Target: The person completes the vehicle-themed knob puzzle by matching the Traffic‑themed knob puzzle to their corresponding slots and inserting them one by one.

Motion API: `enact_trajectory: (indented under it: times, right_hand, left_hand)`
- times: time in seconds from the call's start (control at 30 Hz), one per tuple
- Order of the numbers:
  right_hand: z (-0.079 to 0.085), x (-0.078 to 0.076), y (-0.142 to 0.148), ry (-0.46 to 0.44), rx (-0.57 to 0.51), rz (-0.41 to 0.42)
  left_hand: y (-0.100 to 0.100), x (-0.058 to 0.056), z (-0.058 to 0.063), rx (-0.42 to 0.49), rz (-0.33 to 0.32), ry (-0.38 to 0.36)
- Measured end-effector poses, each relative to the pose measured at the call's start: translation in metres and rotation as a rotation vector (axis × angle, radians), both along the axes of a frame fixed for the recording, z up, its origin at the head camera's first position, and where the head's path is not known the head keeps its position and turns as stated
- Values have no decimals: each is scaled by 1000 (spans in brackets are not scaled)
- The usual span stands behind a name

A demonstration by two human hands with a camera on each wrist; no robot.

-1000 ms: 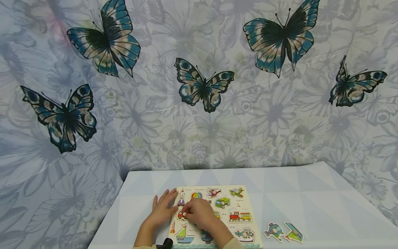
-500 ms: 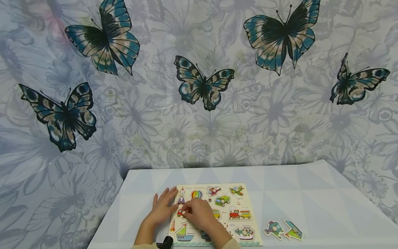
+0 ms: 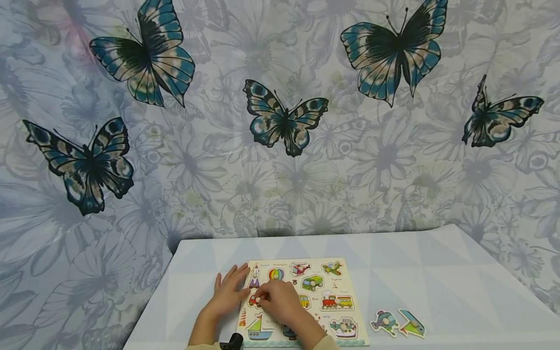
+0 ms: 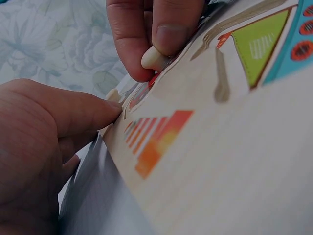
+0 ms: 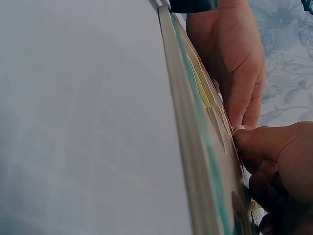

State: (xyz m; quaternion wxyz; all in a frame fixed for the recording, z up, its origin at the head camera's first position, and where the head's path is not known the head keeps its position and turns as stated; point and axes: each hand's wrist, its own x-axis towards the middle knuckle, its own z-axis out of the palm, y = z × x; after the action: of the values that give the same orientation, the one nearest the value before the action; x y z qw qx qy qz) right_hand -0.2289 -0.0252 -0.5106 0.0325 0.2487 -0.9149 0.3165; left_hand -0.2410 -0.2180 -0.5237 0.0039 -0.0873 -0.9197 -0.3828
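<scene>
A wooden peg puzzle board (image 3: 317, 265) with printed vehicles lies on the table. My right hand (image 3: 282, 301) reaches over it and pinches the pale knob (image 4: 154, 58) of a red car piece (image 3: 252, 301) between thumb and forefinger. The car sits at its place near the board's left side, partly hidden by my fingers. My left hand (image 3: 225, 294) rests at the board's left edge, fingers spread, its thumb (image 4: 105, 111) touching the edge beside the car. My right wrist partly covers a dark blue piece (image 3: 288, 332).
Right of the board lie two loose pieces, a teal aircraft-like one (image 3: 385, 322) and a green-and-blue glider-like one (image 3: 412, 323). Pieces on the board include a sailboat (image 3: 260, 330), a train (image 3: 337, 301) and a ship (image 3: 343, 328). A butterfly-print cloth (image 3: 367, 194) hangs behind the table (image 3: 459, 291).
</scene>
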Motion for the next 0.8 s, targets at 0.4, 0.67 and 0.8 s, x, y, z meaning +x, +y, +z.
enact_trajectory:
  times: [0.4,0.67,0.8]
  right_hand:
    - [-5,-5,2,-6,-8,30]
    - [-4,-5,5,-47,-23,52]
    - [-4,-7,4,-41,-26,55]
  left_hand:
    - [-1,1,-1,4,2,-7]
    - [0,1,-2,8,0,-12]
    - [-1,1,0,-3,0,3]
